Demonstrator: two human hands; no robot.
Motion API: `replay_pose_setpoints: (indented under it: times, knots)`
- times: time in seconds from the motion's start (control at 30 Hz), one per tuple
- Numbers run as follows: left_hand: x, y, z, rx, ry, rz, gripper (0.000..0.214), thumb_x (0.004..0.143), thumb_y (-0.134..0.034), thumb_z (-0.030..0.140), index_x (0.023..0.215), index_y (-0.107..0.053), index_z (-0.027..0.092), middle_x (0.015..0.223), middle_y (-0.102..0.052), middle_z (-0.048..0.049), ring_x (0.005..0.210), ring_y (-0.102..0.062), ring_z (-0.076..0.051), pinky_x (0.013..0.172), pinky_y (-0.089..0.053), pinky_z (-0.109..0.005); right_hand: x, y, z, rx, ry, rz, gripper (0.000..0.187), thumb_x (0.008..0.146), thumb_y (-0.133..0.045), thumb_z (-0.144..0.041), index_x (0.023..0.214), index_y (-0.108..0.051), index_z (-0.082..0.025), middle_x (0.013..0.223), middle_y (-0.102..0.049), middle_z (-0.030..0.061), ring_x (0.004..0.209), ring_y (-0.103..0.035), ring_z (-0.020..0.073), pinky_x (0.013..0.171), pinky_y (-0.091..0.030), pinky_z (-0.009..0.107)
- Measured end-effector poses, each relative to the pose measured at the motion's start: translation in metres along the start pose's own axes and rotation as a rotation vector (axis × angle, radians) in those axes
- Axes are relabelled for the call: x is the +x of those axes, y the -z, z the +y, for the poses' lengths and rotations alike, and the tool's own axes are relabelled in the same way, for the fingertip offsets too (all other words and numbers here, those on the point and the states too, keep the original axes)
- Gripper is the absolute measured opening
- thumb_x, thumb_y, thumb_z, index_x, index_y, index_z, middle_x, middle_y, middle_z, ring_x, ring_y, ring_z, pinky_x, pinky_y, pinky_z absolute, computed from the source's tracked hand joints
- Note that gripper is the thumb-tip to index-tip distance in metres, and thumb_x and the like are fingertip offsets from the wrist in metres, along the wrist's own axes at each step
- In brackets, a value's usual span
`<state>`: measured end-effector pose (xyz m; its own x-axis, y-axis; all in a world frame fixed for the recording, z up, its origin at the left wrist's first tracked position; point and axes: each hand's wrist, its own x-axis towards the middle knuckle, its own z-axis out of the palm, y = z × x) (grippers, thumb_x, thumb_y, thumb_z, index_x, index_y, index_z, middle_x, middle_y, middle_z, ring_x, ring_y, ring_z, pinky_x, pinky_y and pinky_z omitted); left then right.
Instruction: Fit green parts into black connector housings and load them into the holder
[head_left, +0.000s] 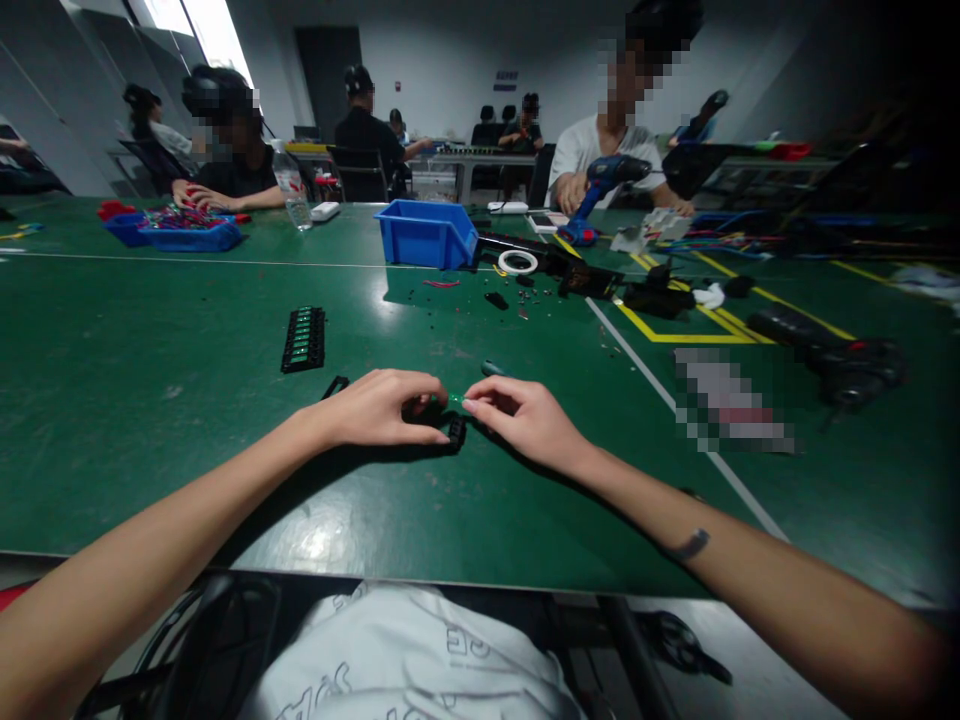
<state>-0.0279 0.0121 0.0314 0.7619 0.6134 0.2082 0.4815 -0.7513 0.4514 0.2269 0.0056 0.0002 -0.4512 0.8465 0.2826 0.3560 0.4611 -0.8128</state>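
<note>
Shirt (409,660), green table (172,390), hands (386,408) (521,418) (left wide, right narrow on green piece (455,400)), dim room (442,50).

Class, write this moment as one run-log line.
left hand: thumb at black block | right hand: pinching green piece | nearby: black-and-green strip, blue bin

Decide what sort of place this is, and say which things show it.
Probably a workshop: a blue drill, colourful wires and a plastic bin share the big green table.
</note>
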Motion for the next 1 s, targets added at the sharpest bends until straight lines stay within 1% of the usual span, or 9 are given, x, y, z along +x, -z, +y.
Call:
replay_pose_setpoints:
  times: [0.07, 0.13, 0.23, 0.43, 0.53, 0.63, 0.73, 0.8, 1.0]
  knots:
    - [-0.001, 0.000, -0.003, 0.031, -0.019, -0.026, 0.046, 0.090, -0.070, 0.051, 0.122, -0.066, 0.018, 0.094, -0.064, -0.0034, 0.082, -0.061, -0.016, 0.073, -0.044, -0.024, 0.000, 0.000, 0.000, 0.007, -0.002, 0.001, 0.023, 0.094, -0.067, -0.039, 0.094, -0.073, -0.017, 0.078, -0.068, 0.0018, 0.063, -0.055, 0.0118, 0.059, -0.043, 0.026]
    - [-0.001, -0.002, -0.003, 0.060, -0.025, -0.081, 0.046, 0.091, -0.069, 0.046, 0.128, -0.064, 0.020, 0.101, -0.063, -0.0042, 0.087, -0.062, -0.017, 0.079, -0.046, -0.025, 0.000, 0.000, -0.001, 0.012, -0.007, 0.017, 0.023, 0.093, -0.067, -0.040, 0.094, -0.073, -0.017, 0.078, -0.069, 0.0019, 0.062, -0.056, 0.0119, 0.058, -0.042, 0.026]
    - [-0.001, -0.006, 0.001, 0.079, -0.017, -0.123, 0.047, 0.091, -0.068, 0.044, 0.133, -0.062, 0.023, 0.105, -0.061, -0.0045, 0.091, -0.062, -0.018, 0.081, -0.047, -0.026, 0.001, 0.001, -0.003, 0.017, -0.011, 0.043, 0.023, 0.093, -0.067, -0.039, 0.093, -0.073, -0.017, 0.078, -0.070, 0.0023, 0.062, -0.058, 0.0126, 0.058, -0.043, 0.026]
    - [-0.001, -0.010, 0.002, 0.073, -0.037, -0.126, 0.044, 0.097, -0.062, 0.044, 0.137, -0.062, 0.027, 0.113, -0.061, -0.0054, 0.099, -0.064, -0.019, 0.085, -0.047, -0.026, 0.001, 0.002, -0.004, 0.024, -0.006, 0.062, 0.022, 0.093, -0.068, -0.039, 0.091, -0.072, -0.018, 0.077, -0.070, 0.0023, 0.062, -0.058, 0.0131, 0.058, -0.044, 0.027]
    - [0.000, -0.013, 0.001, 0.078, -0.034, -0.100, 0.041, 0.096, -0.064, 0.046, 0.129, -0.064, 0.023, 0.108, -0.063, -0.0052, 0.094, -0.064, -0.018, 0.081, -0.046, -0.025, 0.000, 0.001, -0.003, 0.026, -0.007, 0.064, 0.022, 0.093, -0.068, -0.040, 0.091, -0.072, -0.018, 0.076, -0.070, 0.0021, 0.061, -0.058, 0.0131, 0.057, -0.044, 0.026]
    - [0.001, -0.017, 0.000, 0.082, -0.005, -0.057, 0.039, 0.092, -0.067, 0.054, 0.111, -0.064, 0.019, 0.096, -0.063, -0.0028, 0.082, -0.061, -0.016, 0.072, -0.042, -0.024, 0.000, 0.001, -0.002, 0.026, -0.008, 0.058, 0.022, 0.093, -0.068, -0.040, 0.091, -0.072, -0.018, 0.077, -0.070, 0.0021, 0.062, -0.059, 0.0131, 0.057, -0.044, 0.026]
    - [0.002, -0.021, -0.001, 0.101, 0.014, -0.043, 0.038, 0.093, -0.065, 0.056, 0.095, -0.061, 0.018, 0.087, -0.063, -0.0007, 0.075, -0.058, -0.014, 0.067, -0.037, -0.024, 0.000, 0.001, -0.002, 0.015, -0.001, 0.045, 0.022, 0.093, -0.068, -0.039, 0.091, -0.072, -0.017, 0.076, -0.070, 0.0021, 0.062, -0.058, 0.0128, 0.057, -0.044, 0.026]
    - [0.002, -0.023, -0.002, 0.114, 0.019, -0.039, 0.037, 0.095, -0.064, 0.054, 0.091, -0.060, 0.018, 0.085, -0.063, -0.0003, 0.073, -0.057, -0.014, 0.066, -0.034, -0.024, -0.001, 0.001, -0.002, 0.009, 0.001, 0.024, 0.022, 0.093, -0.068, -0.038, 0.091, -0.073, -0.017, 0.075, -0.069, 0.0017, 0.061, -0.057, 0.0124, 0.057, -0.043, 0.026]
    - [0.002, -0.023, -0.002, 0.109, 0.024, -0.016, 0.036, 0.094, -0.065, 0.054, 0.089, -0.060, 0.018, 0.084, -0.064, -0.0005, 0.072, -0.056, -0.013, 0.064, -0.031, -0.024, -0.002, -0.001, -0.004, 0.021, 0.007, -0.062, 0.019, 0.093, -0.068, -0.035, 0.091, -0.074, -0.016, 0.075, -0.068, 0.0011, 0.063, -0.057, 0.0119, 0.059, -0.043, 0.024]
